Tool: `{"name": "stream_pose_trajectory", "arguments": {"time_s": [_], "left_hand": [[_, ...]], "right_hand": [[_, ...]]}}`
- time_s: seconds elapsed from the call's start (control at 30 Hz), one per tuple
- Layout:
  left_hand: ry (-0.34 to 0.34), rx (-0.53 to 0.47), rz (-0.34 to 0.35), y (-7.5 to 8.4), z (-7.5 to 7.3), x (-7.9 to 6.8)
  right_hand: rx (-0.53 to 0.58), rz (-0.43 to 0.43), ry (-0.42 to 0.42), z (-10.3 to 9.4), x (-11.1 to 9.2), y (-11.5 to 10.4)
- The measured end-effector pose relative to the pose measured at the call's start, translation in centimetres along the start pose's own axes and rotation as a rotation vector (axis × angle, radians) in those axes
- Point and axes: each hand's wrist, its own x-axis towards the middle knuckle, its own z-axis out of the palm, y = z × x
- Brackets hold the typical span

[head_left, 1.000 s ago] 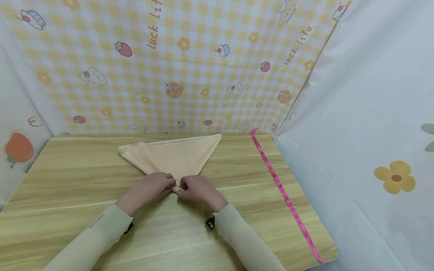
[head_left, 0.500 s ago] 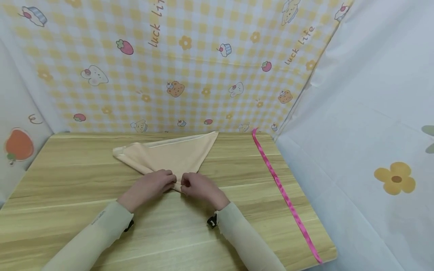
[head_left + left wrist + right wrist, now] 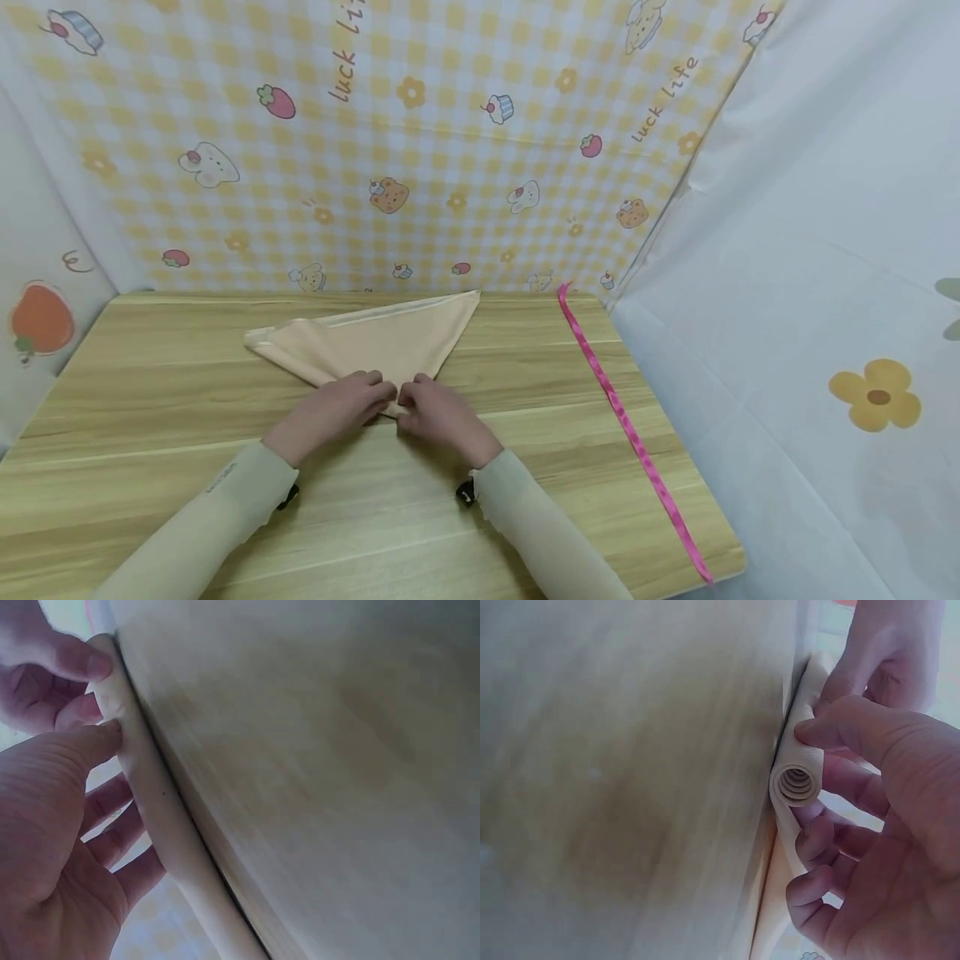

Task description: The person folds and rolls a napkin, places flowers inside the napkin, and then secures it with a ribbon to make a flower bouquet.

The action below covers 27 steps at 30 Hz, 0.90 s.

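A peach cloth (image 3: 382, 350) lies in a triangular shape on the wooden table, its long pale-edged side toward the patterned backdrop. Its near part is wound into a tight roll, whose spiral end (image 3: 797, 784) shows in the right wrist view. My left hand (image 3: 337, 410) holds this roll, the thumb along its near side, as the left wrist view shows. Right beside it, my right hand (image 3: 442, 417) pinches the roll close to its spiral end, thumb on one side and fingers on the other. From the head view, the fingers cover most of the roll.
A pink ribbon (image 3: 628, 429) runs lengthwise down the right part of the table (image 3: 555, 467), reaching the front right corner. Behind the table hangs a yellow checked cloth backdrop (image 3: 450, 150). White sheeting (image 3: 810, 250) closes off the right side.
The cloth has shifted a little to the left and its far left corner has swung slightly nearer. Both hands have worked the roll slightly away from the body, the right fingers loosening and closing again.
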Motion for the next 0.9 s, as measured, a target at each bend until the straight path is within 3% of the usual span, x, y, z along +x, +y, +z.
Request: {"name": "stream_pose_trajectory", "arguments": {"time_s": [0.2,0.5,0.73,0.9], "left_hand": [[-0.010,0.007,0.000,-0.1,0.0,-0.1],[0.040,0.039,0.043,0.2,-0.3,-0.1],[-0.029,-0.024,-0.029,0.2,-0.5,0.5],[-0.030,-0.015,-0.034,-0.1,-0.5,1.0]], "right_hand": [[0.094,0.042,-0.037,-0.5,0.3,0.0],[0.146,0.050,-0.056,-0.8,0.2,0.5],[0.029,0.026,-0.003,-0.8,0.2,0.5],[-0.058,0.022,0.012,-0.7,0.6,0.2]]}}
